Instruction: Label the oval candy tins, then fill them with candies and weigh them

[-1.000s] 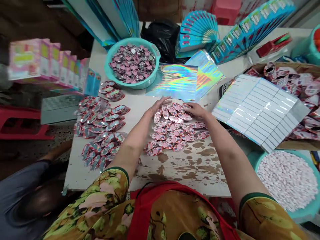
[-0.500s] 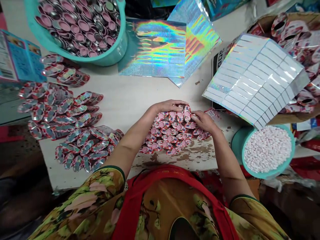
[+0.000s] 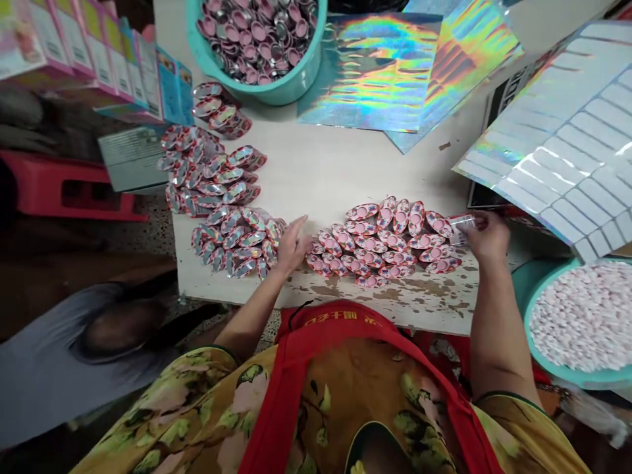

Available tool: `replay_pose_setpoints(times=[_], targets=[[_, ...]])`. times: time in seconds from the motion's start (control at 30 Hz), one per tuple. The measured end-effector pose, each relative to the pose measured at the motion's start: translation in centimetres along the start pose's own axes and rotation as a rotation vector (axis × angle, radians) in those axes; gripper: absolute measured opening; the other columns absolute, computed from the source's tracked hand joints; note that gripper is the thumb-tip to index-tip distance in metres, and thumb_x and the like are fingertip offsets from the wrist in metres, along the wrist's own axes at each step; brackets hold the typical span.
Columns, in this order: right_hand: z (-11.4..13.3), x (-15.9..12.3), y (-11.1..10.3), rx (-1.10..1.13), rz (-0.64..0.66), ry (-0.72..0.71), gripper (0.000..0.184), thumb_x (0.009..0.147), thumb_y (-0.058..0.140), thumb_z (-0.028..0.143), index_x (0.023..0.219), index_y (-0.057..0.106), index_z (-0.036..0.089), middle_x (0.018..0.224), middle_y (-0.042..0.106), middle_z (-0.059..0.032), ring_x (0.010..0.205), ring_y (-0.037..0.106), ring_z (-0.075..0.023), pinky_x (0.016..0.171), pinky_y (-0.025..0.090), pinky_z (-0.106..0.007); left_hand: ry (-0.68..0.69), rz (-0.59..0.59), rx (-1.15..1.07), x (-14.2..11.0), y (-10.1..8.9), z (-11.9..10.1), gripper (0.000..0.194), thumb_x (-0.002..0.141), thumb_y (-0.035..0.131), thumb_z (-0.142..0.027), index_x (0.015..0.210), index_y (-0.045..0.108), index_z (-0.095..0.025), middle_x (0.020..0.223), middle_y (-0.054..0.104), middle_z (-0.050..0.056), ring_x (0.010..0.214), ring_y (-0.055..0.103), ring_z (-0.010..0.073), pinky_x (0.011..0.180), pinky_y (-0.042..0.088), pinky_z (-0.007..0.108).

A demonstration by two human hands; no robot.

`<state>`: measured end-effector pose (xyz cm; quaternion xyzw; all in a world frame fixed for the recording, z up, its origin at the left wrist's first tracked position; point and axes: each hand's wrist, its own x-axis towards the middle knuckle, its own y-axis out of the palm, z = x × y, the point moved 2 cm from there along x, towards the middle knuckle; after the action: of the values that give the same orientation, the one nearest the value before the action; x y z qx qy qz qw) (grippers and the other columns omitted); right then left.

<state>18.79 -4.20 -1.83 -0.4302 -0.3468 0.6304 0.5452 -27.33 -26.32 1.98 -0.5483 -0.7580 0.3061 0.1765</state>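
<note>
A cluster of small oval pink-and-red foil cases [image 3: 390,240] lies on the white table [image 3: 336,171] in front of me. My left hand [image 3: 292,245] rests at the cluster's left edge, fingers stretched out against the cases. My right hand [image 3: 486,236] is at the cluster's right edge, pinching a small silvery strip [image 3: 461,222] between its fingers. A larger heap of similar shiny cases [image 3: 217,197] lies to the left of my left hand.
A teal basin of round metal discs [image 3: 259,33] stands at the back. Holographic sheets [image 3: 375,66] lie behind the cluster, a label sheet [image 3: 567,145] at right. A teal tub of white beads [image 3: 585,316] sits lower right. Another person [image 3: 74,355] crouches lower left.
My hands have left the top of the cluster and moved apart to its two sides. The right hand now pinches a small strip. The view shifted so the table sits more to the right.
</note>
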Motion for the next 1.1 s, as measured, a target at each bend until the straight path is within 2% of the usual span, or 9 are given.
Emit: replay_pose_setpoints(times=[0.1, 0.3, 0.47, 0.63, 0.73, 0.83, 0.97, 1.03, 1.1], targets=[[0.7, -1.2, -0.1, -0.042, -0.107, -0.088, 0.031, 0.085, 0.067, 0.035, 0.106, 0.074, 0.013, 0.09, 0.07, -0.0155, 0.086, 0.062, -0.0271, 0.081, 0.048, -0.042, 0.051, -0.005, 0.086, -3.6, 1.9, 1.0, 0.068, 0.097, 0.039, -0.068, 0.133, 0.064, -0.016, 0.137, 0.065, 0.017, 0.134, 0.056, 0.0295, 0.119, 0.038, 0.049], [2.7, -2.2, 1.3, -0.064, -0.176, -0.288, 0.022, 0.088, 0.052, 0.022, 0.091, 0.074, 0.018, 0.095, 0.061, -0.0113, 0.096, 0.056, -0.0264, 0.09, 0.045, -0.044, -0.003, -0.232, 0.13, -4.5, 6.5, -0.8, 0.068, 0.096, 0.039, -0.068, 0.134, 0.064, -0.016, 0.134, 0.066, 0.018, 0.136, 0.049, 0.0314, 0.12, 0.032, 0.052], [2.9, -1.1, 1.9, 0.079, -0.234, -0.357, 0.019, 0.09, 0.051, 0.021, 0.091, 0.069, 0.017, 0.101, 0.06, -0.0125, 0.105, 0.053, -0.0244, 0.099, 0.043, -0.043, -0.044, -0.257, 0.086, -6.8, 10.2, -3.9, 0.074, 0.098, 0.03, -0.07, 0.142, 0.057, -0.017, 0.157, 0.043, 0.02, 0.147, 0.038, 0.0304, 0.123, 0.027, 0.05], [4.1, -1.9, 1.1, 0.195, -0.255, -0.367, 0.025, 0.094, 0.048, 0.024, 0.111, 0.065, 0.018, 0.115, 0.06, -0.0126, 0.115, 0.053, -0.0252, 0.106, 0.042, -0.047, -0.066, -0.209, 0.006, -9.1, 13.5, -6.7, 0.077, 0.098, 0.029, -0.069, 0.15, 0.046, -0.016, 0.167, 0.026, 0.02, 0.156, 0.022, 0.0301, 0.125, 0.019, 0.05], [4.4, -7.0, 0.2, 0.224, -0.342, -0.337, 0.036, 0.096, 0.048, 0.036, 0.128, 0.057, 0.02, 0.132, 0.054, -0.0142, 0.127, 0.049, -0.0281, 0.112, 0.038, -0.053, -0.086, -0.192, -0.02, -9.8, 14.4, -7.8, 0.075, 0.098, 0.027, -0.067, 0.153, 0.04, -0.018, 0.167, 0.025, 0.018, 0.158, 0.016, 0.0298, 0.127, 0.013, 0.052], [4.8, -16.7, 1.1, 0.258, -0.418, -0.213, 0.055, 0.097, 0.046, 0.05, 0.143, 0.043, 0.02, 0.139, 0.047, -0.0183, 0.135, 0.042, -0.0334, 0.114, 0.033, -0.061, -0.051, -0.171, -0.068, -10.7, 13.5, -7.8, 0.074, 0.1, 0.022, -0.066, 0.156, 0.034, -0.02, 0.169, 0.02, 0.017, 0.159, 0.011, 0.0285, 0.127, 0.012, 0.052], [6.6, -28.6, 5.7, 0.28, -0.209, -0.105, 0.097, 0.077, 0.07, 0.068, 0.148, 0.033, 0.012, 0.142, 0.04, -0.0285, 0.137, 0.038, -0.044, 0.113, 0.034, -0.068, 0.053, -0.093, -0.099, -12.4, 10.8, -5.0, 0.09, 0.09, 0.042, -0.078, 0.157, 0.026, -0.02, 0.169, 0.012, 0.022, 0.159, 0.009, 0.0328, 0.127, 0.015, 0.055], [7.3, -30.6, 7.8, 0.282, -0.104, -0.1, 0.095, 0.075, 0.073, 0.068, 0.147, 0.037, 0.015, 0.143, 0.042, -0.0282, 0.137, 0.04, -0.044, 0.111, 0.037, -0.066, 0.101, 0.052, -0.078, -13.1, 10.3, -3.4, 0.109, 0.075, 0.062, -0.083, 0.156, 0.026, -0.021, 0.166, 0.017, 0.025, 0.158, 0.014, 0.0374, 0.126, 0.019, 0.057], [7.4, -29.9, 9.0, 0.295, -0.003, -0.155, 0.078, 0.083, 0.069, 0.061, 0.144, 0.044, 0.018, 0.139, 0.05, -0.0244, 0.13, 0.048, -0.0402, 0.109, 0.042, -0.061, 0.132, 0.184, -0.048, -13.6, 10.7, -2.3, 0.114, 0.065, 0.075, -0.079, 0.153, 0.032, -0.022, 0.161, 0.028, 0.025, 0.154, 0.025, 0.039, 0.124, 0.025, 0.057]])
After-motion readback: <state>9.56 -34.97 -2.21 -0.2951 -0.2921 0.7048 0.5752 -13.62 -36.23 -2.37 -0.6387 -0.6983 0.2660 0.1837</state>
